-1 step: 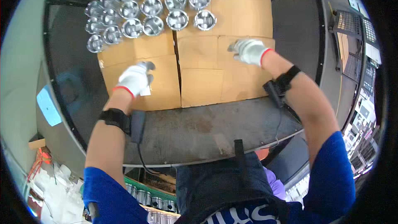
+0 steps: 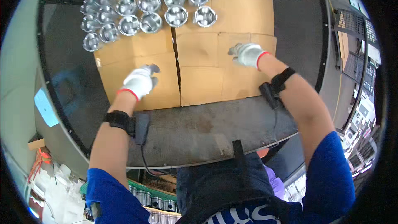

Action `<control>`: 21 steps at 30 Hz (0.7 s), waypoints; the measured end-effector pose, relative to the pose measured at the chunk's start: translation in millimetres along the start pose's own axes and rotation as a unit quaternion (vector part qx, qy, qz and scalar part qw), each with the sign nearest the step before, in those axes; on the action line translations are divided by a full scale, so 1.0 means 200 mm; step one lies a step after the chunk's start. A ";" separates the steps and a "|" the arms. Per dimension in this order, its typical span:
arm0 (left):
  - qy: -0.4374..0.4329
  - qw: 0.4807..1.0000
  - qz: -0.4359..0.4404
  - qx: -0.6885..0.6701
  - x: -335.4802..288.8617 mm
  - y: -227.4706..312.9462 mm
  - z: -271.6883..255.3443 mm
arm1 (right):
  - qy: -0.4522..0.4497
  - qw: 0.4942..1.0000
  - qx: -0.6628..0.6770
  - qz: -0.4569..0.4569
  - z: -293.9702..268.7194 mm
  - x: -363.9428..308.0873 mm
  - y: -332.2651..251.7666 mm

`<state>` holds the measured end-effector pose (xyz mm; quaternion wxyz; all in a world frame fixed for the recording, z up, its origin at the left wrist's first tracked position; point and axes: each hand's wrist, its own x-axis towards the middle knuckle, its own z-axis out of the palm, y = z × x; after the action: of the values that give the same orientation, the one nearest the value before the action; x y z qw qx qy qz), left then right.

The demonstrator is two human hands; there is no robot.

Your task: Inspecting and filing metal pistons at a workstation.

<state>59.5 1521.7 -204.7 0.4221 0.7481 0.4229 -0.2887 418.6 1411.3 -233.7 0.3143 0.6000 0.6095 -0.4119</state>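
Note:
My left hand [image 2: 141, 81], in a white glove with a red cuff, hovers over the left cardboard sheet [image 2: 161, 70]. Its fingers are apart and hold nothing. Over the right cardboard sheet [image 2: 203, 85] is my right hand [image 2: 247, 55], gloved the same way, its fingers loosely bent and pointing left with nothing visible in them. Beyond both hands, several shiny metal pistons [image 2: 176, 15] stand in uneven rows along the far part of the cardboard. The nearest piston to my right hand is the front one [image 2: 205, 16].
A dark table [image 2: 199, 128] with a raised rim lies under the cardboard. Below its front edge, more pistons [image 2: 156, 203] sit in a tray at lower left. A black device with a cable is strapped to each wrist. A light-blue sheet [image 2: 46, 107] is at the left.
My left hand has shifted slightly to the right, and a small white patch beside it is now out of sight. The right hand has barely moved; the pistons appear a little higher in view.

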 end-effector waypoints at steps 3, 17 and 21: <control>-0.035 0.986 -0.051 -0.158 0.19 -0.30 0.58 | -0.082 0.991 0.110 -0.004 0.27 0.20 -0.27; -0.046 0.885 -0.335 -0.320 0.65 0.03 1.13 | -0.010 0.959 0.250 0.135 0.81 0.53 -0.36; -0.021 0.895 -0.117 -0.431 0.51 -0.03 1.25 | 0.099 0.972 0.168 0.132 0.77 0.49 -0.34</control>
<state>84.6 1344.5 -407.1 0.6749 0.4319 0.5814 -0.1412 327.0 1325.8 -382.3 0.1986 0.7571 0.4754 -0.4017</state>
